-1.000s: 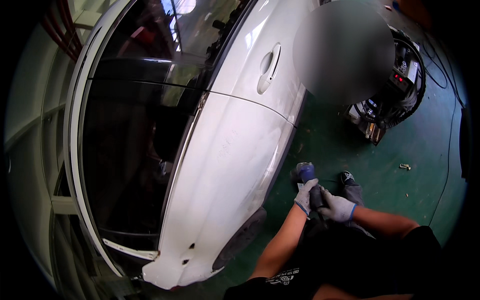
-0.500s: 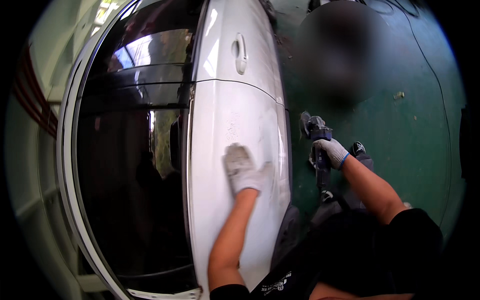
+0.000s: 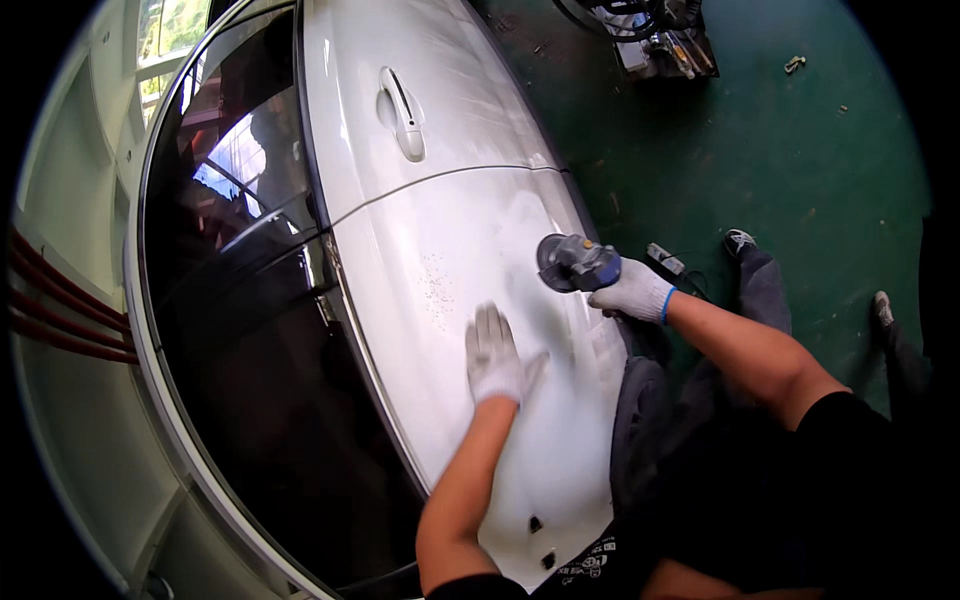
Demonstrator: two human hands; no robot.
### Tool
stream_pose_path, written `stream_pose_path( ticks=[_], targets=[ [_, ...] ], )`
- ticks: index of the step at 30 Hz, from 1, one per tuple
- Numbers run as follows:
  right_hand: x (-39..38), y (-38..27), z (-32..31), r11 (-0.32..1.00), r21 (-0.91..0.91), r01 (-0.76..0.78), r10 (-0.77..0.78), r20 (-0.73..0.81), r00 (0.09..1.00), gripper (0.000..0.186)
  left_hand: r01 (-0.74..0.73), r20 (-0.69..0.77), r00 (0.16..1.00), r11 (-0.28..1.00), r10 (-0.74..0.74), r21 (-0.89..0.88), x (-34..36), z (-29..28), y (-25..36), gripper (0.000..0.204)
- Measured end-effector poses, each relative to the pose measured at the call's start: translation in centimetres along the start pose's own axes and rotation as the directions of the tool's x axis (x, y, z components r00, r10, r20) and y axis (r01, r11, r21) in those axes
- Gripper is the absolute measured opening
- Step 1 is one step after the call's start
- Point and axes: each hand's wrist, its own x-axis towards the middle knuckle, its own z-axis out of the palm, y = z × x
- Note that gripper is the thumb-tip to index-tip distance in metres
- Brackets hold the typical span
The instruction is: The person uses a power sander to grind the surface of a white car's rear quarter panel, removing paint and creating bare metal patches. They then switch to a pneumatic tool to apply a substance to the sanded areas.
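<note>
The left hand (image 3: 495,355) lies flat with spread fingers on the white car door panel (image 3: 470,260), while the right hand (image 3: 632,292), closed around a round sander (image 3: 572,264), holds it on the panel just to the right and slightly further

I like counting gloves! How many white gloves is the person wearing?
2. One white knit glove lies flat on the white car body panel; the other white knit glove holds the round grey-blue sander against it.

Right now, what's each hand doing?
Left hand: open, flat on the white car panel.
Right hand: closed, holding the sander.
</note>
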Motion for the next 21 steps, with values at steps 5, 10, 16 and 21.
stream_pose_path(
  ticks=[5, 10, 16, 21],
  targets=[
    [2.6, -5.8, 5.1, 0.897, -0.388, 0.212, -0.178, 0.122, 0.976, 0.062, 0.407, -0.135, 0.882, 0.874, -0.452, -0.266, -12.8, 0.6, -7.8, 0.105],
    [4.6, -10.4, 8.5, 0.739, -0.590, 0.326, -0.161, 0.315, 0.935, 0.065, 0.375, -0.143, 0.903, 0.905, -0.405, -0.199, -15.0, 3.0, -10.9, 0.107],
    [8.1, -14.2, 4.9, 0.735, -0.608, 0.299, -0.263, 0.150, 0.953, 0.065, 0.439, -0.160, 0.876, 0.890, -0.454, -0.123, -14.6, 4.0, -10.7, 0.106],
    [5.5, -12.7, 6.7, 0.713, -0.622, 0.324, -0.028, 0.436, 0.900, 0.070, 0.414, -0.163, 0.883, 0.894, -0.440, -0.175, -14.9, 3.7, -11.1, 0.105]
  ],
)
